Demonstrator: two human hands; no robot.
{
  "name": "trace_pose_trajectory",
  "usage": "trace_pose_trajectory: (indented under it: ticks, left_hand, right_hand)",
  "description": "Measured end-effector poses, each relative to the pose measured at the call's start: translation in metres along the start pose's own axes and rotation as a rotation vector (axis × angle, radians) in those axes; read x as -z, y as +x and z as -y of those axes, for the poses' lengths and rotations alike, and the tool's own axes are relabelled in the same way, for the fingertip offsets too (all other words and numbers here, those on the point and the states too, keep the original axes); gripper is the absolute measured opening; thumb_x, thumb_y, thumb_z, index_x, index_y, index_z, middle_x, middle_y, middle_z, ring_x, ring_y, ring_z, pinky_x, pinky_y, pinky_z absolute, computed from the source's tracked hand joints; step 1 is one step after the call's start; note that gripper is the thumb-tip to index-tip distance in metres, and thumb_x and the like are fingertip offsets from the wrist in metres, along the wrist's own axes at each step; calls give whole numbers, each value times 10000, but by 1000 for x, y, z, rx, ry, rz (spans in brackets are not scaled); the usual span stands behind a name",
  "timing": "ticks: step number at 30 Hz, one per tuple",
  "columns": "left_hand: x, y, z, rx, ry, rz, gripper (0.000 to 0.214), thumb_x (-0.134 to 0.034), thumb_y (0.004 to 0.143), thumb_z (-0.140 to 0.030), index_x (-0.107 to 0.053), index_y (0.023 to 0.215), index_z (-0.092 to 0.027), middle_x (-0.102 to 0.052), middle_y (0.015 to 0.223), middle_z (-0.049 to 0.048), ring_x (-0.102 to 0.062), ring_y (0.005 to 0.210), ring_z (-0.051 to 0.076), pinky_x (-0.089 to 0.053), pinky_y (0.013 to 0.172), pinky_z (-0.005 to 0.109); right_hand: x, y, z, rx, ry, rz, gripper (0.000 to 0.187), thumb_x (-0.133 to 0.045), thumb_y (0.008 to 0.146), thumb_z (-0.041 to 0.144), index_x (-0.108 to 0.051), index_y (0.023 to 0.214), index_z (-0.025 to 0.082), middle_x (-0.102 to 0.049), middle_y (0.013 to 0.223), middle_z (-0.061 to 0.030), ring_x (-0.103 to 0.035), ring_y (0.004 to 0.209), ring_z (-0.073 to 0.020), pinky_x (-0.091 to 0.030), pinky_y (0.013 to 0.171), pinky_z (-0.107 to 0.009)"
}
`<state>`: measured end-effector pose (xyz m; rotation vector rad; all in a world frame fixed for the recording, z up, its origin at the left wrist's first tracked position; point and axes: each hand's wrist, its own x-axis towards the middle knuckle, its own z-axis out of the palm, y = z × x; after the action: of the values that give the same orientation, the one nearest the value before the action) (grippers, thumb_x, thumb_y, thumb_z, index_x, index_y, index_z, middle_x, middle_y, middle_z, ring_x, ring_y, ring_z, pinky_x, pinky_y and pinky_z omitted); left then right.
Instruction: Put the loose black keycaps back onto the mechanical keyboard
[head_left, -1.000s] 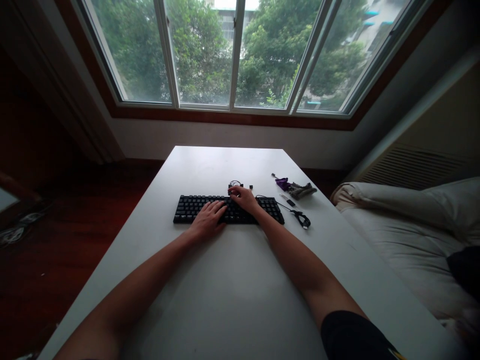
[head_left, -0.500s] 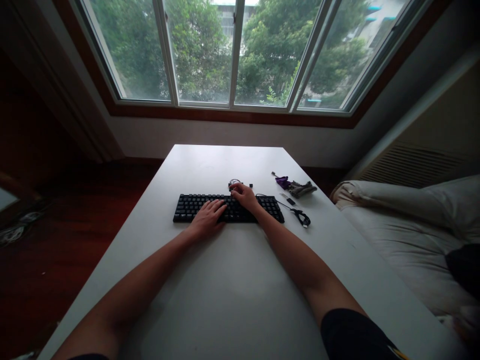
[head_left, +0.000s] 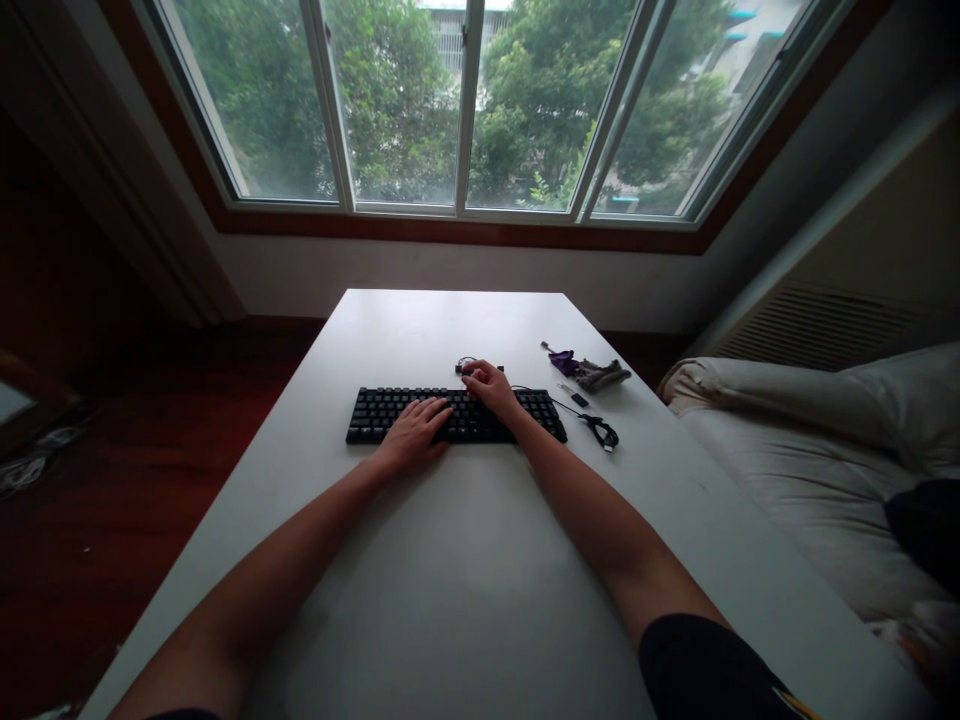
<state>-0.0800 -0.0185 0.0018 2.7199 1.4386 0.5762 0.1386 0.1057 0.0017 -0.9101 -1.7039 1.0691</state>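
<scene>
A black keyboard [head_left: 367,418] lies flat across the white table, its long side towards me. My left hand [head_left: 412,432] rests on its left-middle keys with the fingers stretched out. Over the upper middle keys, my right hand [head_left: 491,390] has its thumb and fingers drawn together in a pinch; whatever may be between the tips is too small to make out. Just behind that hand, a small dark object with a thin loop of cable [head_left: 465,360] shows in part, the rest being covered by the fingers.
Right of the keyboard are a bundled black USB cable [head_left: 604,434], a small black piece [head_left: 580,399], a purple cloth [head_left: 564,363] and a grey cloth [head_left: 602,376]. The white table [head_left: 465,560] has a pale sofa [head_left: 780,440] to its right. A window [head_left: 405,110] is beyond it.
The fingers of my right hand have shifted slightly at the keyboard's back edge. My left hand stays in the same place, and the view has moved a little.
</scene>
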Motion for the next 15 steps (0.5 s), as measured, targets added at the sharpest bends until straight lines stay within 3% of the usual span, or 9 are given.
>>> trace_pose_trajectory:
  ticks: [6,15]
  left_hand:
    - [-1,0,3,-8,-3,10,639,-598,918,-365,-436,1519,-220,-372,1612,109,-313,1495,290,-222,1245,499]
    - [1,0,2,-4,2,3,629,-606,916,-364,-451,1510,-222,-393,1599,105,-354,1469,295,-239,1242,498]
  right_hand:
    - [-8,-7,6,97,-310,-55,229,-588,845,362,-662,1004,214,-541,643,45,-503,588,-135,-411,601,-255]
    - [-14,-13,18,180,-682,-17,165,-598,873,251,-674,1019,240,-615,708,20,-559,653,-161,-397,671,-264]
